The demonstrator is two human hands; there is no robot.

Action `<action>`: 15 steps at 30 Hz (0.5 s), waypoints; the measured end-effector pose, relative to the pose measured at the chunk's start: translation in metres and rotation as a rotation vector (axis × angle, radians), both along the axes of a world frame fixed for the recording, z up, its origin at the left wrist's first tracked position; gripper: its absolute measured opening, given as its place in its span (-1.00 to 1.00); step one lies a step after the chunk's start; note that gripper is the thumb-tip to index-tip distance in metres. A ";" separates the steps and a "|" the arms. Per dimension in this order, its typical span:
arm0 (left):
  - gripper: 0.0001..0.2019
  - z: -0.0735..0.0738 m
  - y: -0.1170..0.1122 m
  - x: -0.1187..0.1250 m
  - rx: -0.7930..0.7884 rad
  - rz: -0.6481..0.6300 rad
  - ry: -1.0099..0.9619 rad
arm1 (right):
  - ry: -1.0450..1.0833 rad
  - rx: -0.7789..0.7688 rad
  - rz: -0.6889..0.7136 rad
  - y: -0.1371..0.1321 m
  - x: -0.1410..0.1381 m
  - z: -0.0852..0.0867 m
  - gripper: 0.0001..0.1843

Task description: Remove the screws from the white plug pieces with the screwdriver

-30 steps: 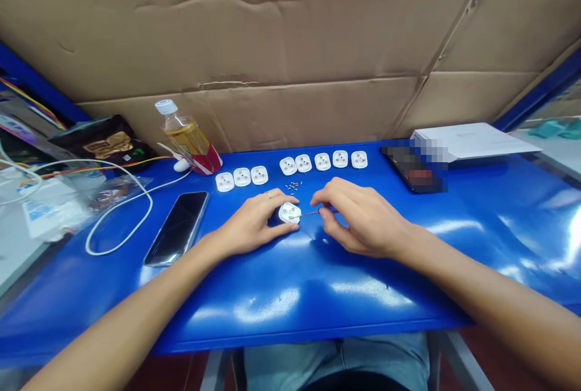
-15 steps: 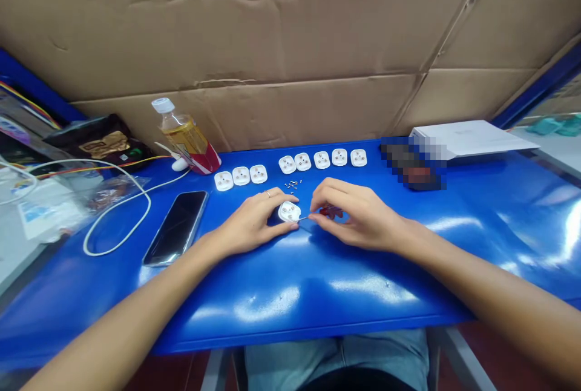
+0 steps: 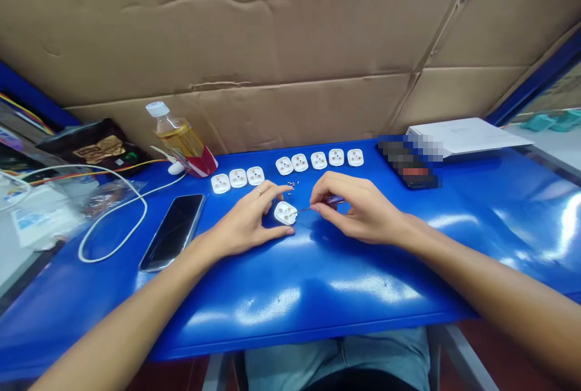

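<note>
My left hand [image 3: 245, 216] cups a round white socket base [image 3: 285, 213] on the blue table top [image 3: 313, 294], thumb below and fingers reaching past it. My right hand [image 3: 358, 207] pinches a small screwdriver with a dark red handle [image 3: 334, 201], and its thin shaft reaches the white base. Several white socket bases [image 3: 318, 160] stand in a row behind my hands. Just behind my left fingertips lie tiny metal screws [image 3: 292, 184]. The screwdriver's grip is partly hidden by my fingers.
To the left are a black phone [image 3: 172, 232], a white cable [image 3: 113, 239], an oil-coloured bottle [image 3: 180, 140] and a dark packet [image 3: 93, 152]. A pixelated object [image 3: 408, 164] and a white flat box [image 3: 465, 135] sit back right. Cardboard [image 3: 272, 34] lines the wall.
My left fingers have spread wider around the white base, which sits slightly further left. The screwdriver handle has tilted a little upward, and the whole view has shifted slightly.
</note>
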State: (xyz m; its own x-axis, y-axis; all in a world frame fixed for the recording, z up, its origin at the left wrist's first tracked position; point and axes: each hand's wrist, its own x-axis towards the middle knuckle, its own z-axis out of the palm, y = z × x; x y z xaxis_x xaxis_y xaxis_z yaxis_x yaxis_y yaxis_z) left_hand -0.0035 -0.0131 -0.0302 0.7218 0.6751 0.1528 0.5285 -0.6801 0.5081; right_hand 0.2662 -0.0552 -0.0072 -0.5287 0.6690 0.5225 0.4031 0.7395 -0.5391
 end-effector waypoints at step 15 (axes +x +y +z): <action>-0.54 -0.002 0.005 0.003 0.092 0.005 0.022 | -0.057 0.065 -0.175 0.015 0.003 -0.018 -0.82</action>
